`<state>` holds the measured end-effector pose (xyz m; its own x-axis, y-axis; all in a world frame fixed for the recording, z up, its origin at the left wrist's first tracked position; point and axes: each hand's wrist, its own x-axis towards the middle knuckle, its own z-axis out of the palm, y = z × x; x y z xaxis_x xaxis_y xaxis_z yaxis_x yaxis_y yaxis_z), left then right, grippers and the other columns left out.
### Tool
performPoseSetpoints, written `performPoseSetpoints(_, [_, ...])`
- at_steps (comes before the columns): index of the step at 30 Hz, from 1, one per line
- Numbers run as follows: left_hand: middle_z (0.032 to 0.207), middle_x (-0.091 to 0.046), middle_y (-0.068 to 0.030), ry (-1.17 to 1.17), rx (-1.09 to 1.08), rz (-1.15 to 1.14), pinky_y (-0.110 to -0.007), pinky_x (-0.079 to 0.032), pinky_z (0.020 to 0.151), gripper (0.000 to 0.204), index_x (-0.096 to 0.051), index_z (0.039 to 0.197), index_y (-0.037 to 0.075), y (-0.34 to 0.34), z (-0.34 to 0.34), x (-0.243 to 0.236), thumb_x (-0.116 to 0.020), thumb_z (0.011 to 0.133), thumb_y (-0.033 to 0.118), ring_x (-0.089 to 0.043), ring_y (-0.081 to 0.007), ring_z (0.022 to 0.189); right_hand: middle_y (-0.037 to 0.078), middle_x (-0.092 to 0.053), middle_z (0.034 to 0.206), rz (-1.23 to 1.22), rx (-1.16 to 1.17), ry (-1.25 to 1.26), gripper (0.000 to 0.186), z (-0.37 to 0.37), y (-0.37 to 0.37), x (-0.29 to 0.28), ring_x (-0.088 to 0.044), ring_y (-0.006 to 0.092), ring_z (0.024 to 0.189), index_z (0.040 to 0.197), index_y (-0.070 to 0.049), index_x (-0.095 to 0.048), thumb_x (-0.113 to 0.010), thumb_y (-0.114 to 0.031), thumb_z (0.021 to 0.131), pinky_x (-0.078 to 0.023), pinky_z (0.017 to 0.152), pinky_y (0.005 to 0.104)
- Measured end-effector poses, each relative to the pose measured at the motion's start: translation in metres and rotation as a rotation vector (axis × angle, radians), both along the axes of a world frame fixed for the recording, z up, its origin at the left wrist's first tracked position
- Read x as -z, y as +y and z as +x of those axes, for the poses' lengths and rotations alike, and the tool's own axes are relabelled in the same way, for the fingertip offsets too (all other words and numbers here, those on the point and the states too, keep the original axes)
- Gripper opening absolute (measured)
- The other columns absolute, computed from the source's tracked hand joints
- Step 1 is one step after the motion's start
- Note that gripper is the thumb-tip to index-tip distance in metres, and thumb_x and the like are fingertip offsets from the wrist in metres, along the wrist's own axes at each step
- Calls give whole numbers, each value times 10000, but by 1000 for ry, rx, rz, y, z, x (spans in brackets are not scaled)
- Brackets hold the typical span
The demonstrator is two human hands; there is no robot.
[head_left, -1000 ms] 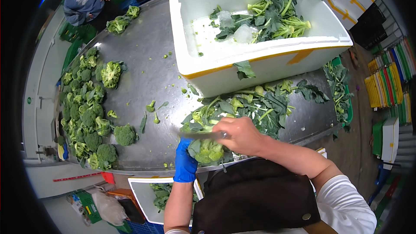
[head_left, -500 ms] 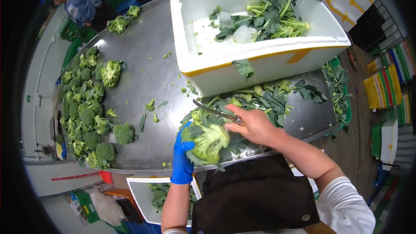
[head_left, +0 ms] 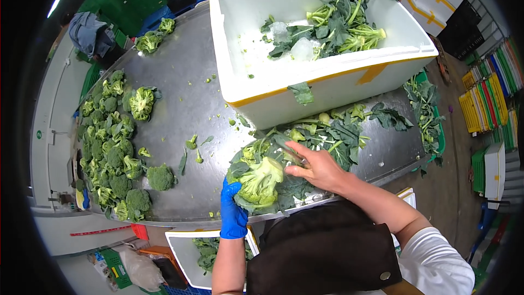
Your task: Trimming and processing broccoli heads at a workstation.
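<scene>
The left hand (head_left: pixel 233 214), covered by a smooth blue glove, is gripping a broccoli head (head_left: pixel 258 186) from its left side; the thumb is showing, while most of the fingers are lying hidden behind the head. The broccoli head is resting in this grip above the near edge of the table, its thick, pale green stalk and branching ribs facing upward and its ragged florets spreading below. The bare right hand (head_left: pixel 319 168) is closing around a knife (head_left: pixel 295 158) just beside the stalk; motion is blurring the blade, so its exact outline and any contact cannot be told.

Beyond both hands, leafy trimmings (head_left: pixel 341 136), dark, crinkled and mixed with pale ribs, are lying in a loose heap. Behind them, a rectangular white foam box (head_left: pixel 349 92) with thick walls is standing on the table, yellow tape running along its side. It is containing cut leaves and stalks (head_left: pixel 349 35) and translucent, rounded ice lumps (head_left: pixel 303 49).

The dull grey metal table (head_left: pixel 180 98) is bearing small scattered scraps. On its left side, a dense pile of broccoli (head_left: pixel 112 153) is showing domed, granular crowns. At the right, a green plastic crate (head_left: pixel 441 137) is holding more leaves.
</scene>
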<state>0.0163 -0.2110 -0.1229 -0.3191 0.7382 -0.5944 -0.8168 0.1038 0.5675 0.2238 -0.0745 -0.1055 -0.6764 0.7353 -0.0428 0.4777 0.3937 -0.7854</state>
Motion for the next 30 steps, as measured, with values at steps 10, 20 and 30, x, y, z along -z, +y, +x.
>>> performPoseSetpoints(10, [1415,-425,-122,391,350,231,-369,-348,1073,855,-389,1414,42,15,-29,-46,-667,610,-42,-407,-247,1308,-5,-541,800,-1092,318,658,351,-16,-8,10,-442,64,414,1257,-101,-529,-572,-255,944,-280,348,201])
performPoseSetpoints(20, [1478,-331,-119,234,358,388,-405,-276,1120,1055,-240,1480,51,17,-9,-35,-811,613,239,-319,-257,1368,10,-551,712,-1698,402,848,281,-19,-31,87,-381,50,387,1160,-109,-490,-462,-332,991,-295,319,198])
performPoseSetpoints(30, [1375,-441,-105,361,150,286,-381,-362,1078,989,-320,1431,35,18,4,-35,-812,572,22,-440,-250,1269,88,-584,762,-1039,340,131,436,-24,-18,20,-464,74,428,1273,-68,-507,-462,-389,983,-330,377,221])
